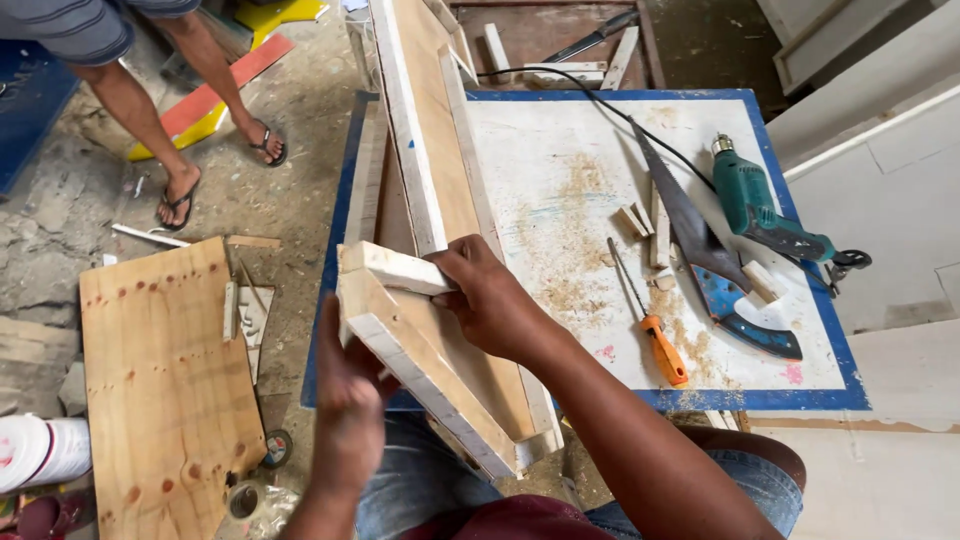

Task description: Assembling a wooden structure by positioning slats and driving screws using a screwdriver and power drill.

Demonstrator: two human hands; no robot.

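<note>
My left hand [350,400] grips the near left edge of the wooden frame [430,330] from below. My right hand [490,300] is closed on the short white cross strip [395,268] at the frame's corner. Beyond lie a screwdriver [650,325], a handsaw [705,250] and a green drill [765,210] on the white table [560,160].

On the worktable [560,150], the wooden frame [430,190] lies at nine o'clock, screwdriver [648,322] and handsaw [700,250] at four, drill [760,205] at three.
</note>
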